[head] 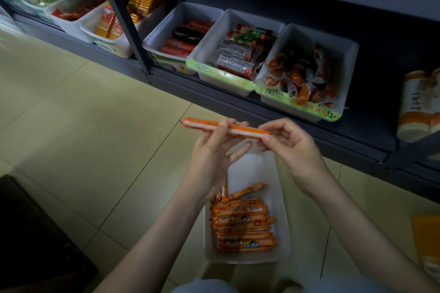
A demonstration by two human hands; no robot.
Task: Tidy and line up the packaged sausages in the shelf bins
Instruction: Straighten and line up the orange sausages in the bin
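Orange sausage stick [204,124] lying crosswise, left hand [214,150], right hand [292,147] pinching

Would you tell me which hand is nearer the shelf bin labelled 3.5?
Right. The right hand is directly in front of that bin; the left hand is off to its left.

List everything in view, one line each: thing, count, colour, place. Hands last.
held sausage: one, orange with a white stripe, above the floor bin
floor bin: one, white, on the floor between the forearms
binned sausages: roughly ten, orange, stacked at the floor bin's near end, two askew
shelf bins: three right of the post, more to its left, white, bottom shelf
red sausages: several, red, leftmost of those three bins
floor: one, pale tiles, below the shelf
left hand: fingers pinch the held sausage mid-length
right hand: fingers pinch its right end
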